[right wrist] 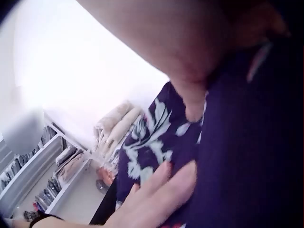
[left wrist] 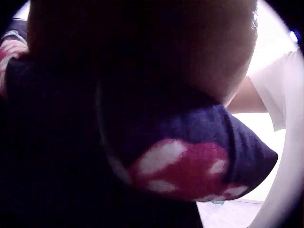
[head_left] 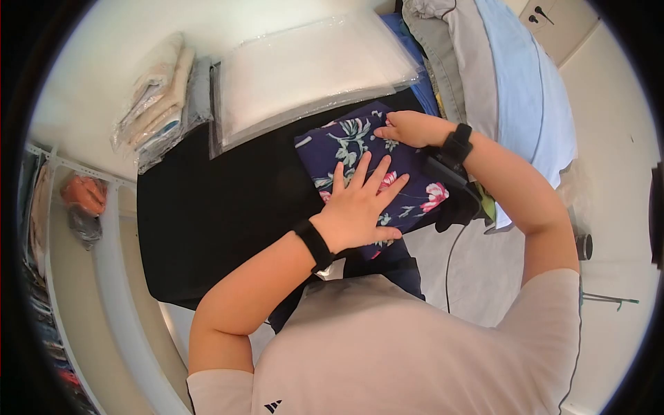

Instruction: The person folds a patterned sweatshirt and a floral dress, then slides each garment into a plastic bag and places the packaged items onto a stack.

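Observation:
A folded navy floral cloth [head_left: 353,138] with pink and pale green flowers lies on the black-covered table [head_left: 207,207]. My left hand [head_left: 356,204] presses on it palm down, fingers spread. At its far right edge, my right hand [head_left: 418,129] holds the cloth between thumb and bent fingers. A raised layer of the cloth hides part of that hand in the right wrist view, where the thumb [right wrist: 192,107] shows against the print. In the dark left wrist view, a bulging corner of cloth [left wrist: 190,166] with a pink flower sits below the hand.
A stack of clear plastic bags [head_left: 311,62] lies along the table's back. Bagged folded clothes [head_left: 155,97] stand at the back left. Grey and light blue garments [head_left: 512,90] are heaped at the right. A cable [head_left: 451,270] hangs at the near right; white shelving [head_left: 104,228] is at left.

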`<state>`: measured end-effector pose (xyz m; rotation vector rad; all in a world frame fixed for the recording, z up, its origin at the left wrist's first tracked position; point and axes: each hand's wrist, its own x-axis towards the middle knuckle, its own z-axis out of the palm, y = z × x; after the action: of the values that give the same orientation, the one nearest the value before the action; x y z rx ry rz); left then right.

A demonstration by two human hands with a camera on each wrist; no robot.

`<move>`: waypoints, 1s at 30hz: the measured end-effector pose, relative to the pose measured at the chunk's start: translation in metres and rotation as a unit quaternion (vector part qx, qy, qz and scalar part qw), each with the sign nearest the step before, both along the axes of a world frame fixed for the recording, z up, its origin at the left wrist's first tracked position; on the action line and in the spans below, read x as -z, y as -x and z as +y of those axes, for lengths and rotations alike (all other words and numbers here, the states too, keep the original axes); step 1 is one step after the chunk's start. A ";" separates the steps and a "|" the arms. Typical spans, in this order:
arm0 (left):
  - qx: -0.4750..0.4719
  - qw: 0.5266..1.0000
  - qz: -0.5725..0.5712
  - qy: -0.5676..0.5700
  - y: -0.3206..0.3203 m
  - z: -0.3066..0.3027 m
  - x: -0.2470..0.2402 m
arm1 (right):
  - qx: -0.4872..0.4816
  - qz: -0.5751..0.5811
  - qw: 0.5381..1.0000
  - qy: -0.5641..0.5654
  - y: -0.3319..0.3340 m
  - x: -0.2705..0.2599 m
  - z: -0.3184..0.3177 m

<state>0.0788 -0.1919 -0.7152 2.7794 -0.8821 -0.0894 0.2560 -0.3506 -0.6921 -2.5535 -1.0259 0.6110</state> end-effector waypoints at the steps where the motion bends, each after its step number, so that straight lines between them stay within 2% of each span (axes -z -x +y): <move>1: 0.003 1.000 0.004 0.003 -0.001 -0.001 0.003 | 0.026 0.031 0.999 0.018 -0.003 0.001 0.002; 3: -0.004 1.000 0.018 0.006 -0.004 -0.002 0.004 | 0.056 0.059 0.996 0.034 -0.008 -0.002 -0.001; 5: -0.003 1.000 0.029 0.011 -0.003 -0.002 0.000 | 0.176 0.121 0.968 0.131 -0.005 -0.027 -0.004; 6: -0.005 0.999 0.033 0.013 -0.003 -0.002 0.000 | 0.195 0.168 0.960 0.109 -0.003 -0.032 -0.013; 7: -0.008 0.999 0.038 0.016 -0.003 -0.002 0.000 | 0.197 0.166 0.960 0.109 -0.002 -0.030 -0.022; 9: -0.007 0.999 0.035 0.018 -0.002 -0.002 0.000 | 0.236 0.296 0.925 0.010 0.002 -0.018 -0.039; 11: -0.006 0.999 0.032 0.024 -0.001 -0.001 0.002 | 0.254 0.325 0.911 -0.004 0.013 -0.013 -0.046; 13: -0.004 0.999 0.031 0.028 -0.001 -0.001 0.002 | 0.238 0.446 0.854 -0.122 0.031 -0.012 -0.049; 15: -0.005 0.999 0.025 0.023 0.001 -0.001 0.002 | 0.260 0.447 0.844 -0.142 0.046 -0.021 -0.045; 18: -0.003 0.999 0.019 0.038 0.005 0.004 -0.003 | 0.292 0.504 0.790 -0.192 0.056 -0.024 -0.039; 19: 0.008 0.998 0.035 0.053 0.007 0.007 -0.004 | 0.267 0.523 0.769 -0.252 0.058 -0.010 -0.038; 21: 0.012 0.997 0.049 0.066 0.013 0.012 -0.008 | 0.296 0.497 0.761 -0.294 0.072 -0.015 -0.033; 23: 0.031 0.980 0.104 0.167 0.022 0.019 -0.015 | 0.281 0.489 0.763 -0.316 0.082 -0.028 -0.031; 24: 0.040 0.972 0.049 0.224 0.029 0.024 -0.021 | 0.273 0.441 0.784 -0.341 0.086 -0.033 -0.032; 25: 0.036 0.973 0.044 0.223 0.036 0.034 -0.025 | 0.263 0.391 0.802 -0.366 0.091 -0.040 -0.031; 26: 0.016 0.941 0.054 0.334 0.043 0.046 -0.031 | 0.263 0.325 0.826 -0.378 0.103 -0.054 -0.026; 27: -0.003 0.895 0.067 0.442 0.049 0.058 -0.036 | 0.262 0.328 0.826 -0.377 0.115 -0.073 -0.021; 28: -0.071 0.865 0.067 0.492 0.054 0.066 -0.040 | 0.222 0.180 0.882 -0.375 0.125 -0.092 -0.018; 29: -0.138 0.828 0.068 0.539 0.058 0.073 -0.041 | 0.178 0.027 0.914 -0.364 0.133 -0.099 -0.016; 30: -0.178 0.761 0.114 0.613 0.059 0.082 -0.039 | 0.178 0.032 0.915 -0.361 0.135 -0.096 -0.018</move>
<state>0.0194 -0.1098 -0.6759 1.5604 -0.1474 0.1620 0.1210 -0.3681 -0.5964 -1.9593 -0.5798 0.1573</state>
